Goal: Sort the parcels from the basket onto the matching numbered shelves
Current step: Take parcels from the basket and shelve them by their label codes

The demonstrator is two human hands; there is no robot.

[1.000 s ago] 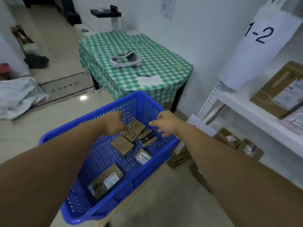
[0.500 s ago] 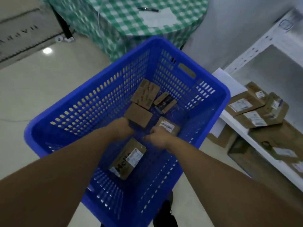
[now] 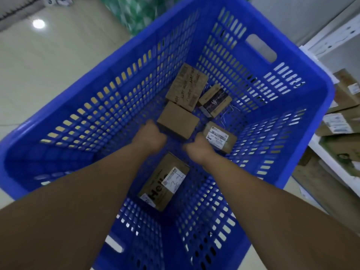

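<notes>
Inside the blue basket (image 3: 303,121), five parcels lie on the perforated bottom. A printed box (image 3: 187,86) sits at the far end, with a small dark box (image 3: 215,100) just beside it on the right. A plain brown box (image 3: 178,119) lies directly nearer than the printed box, touching or almost touching it. A box with a white label (image 3: 220,137) lies to the right of the plain one. A longer box marked "Hello" (image 3: 164,182), also labelled, lies nearest the camera, between the two forearms.

Both arms reach down into the basket. The left hand (image 3: 150,137) is at the near left corner of the plain brown box; contact cannot be confirmed. The right hand (image 3: 196,149) is at the near left edge of the box with the white label. Both hands are seen from the back and blurred, with the fingers turned away from the camera, so it cannot be told whether either hand is gripping anything. The hands are near each other but apart.

The basket stands on a pale floor (image 3: 48,55). A green checked cloth (image 3: 136,12) shows beyond its far rim. A white shelf unit (image 3: 335,34) stands to the right, with further parcels (image 3: 339,125) stacked on it. No shelf number is legible.
</notes>
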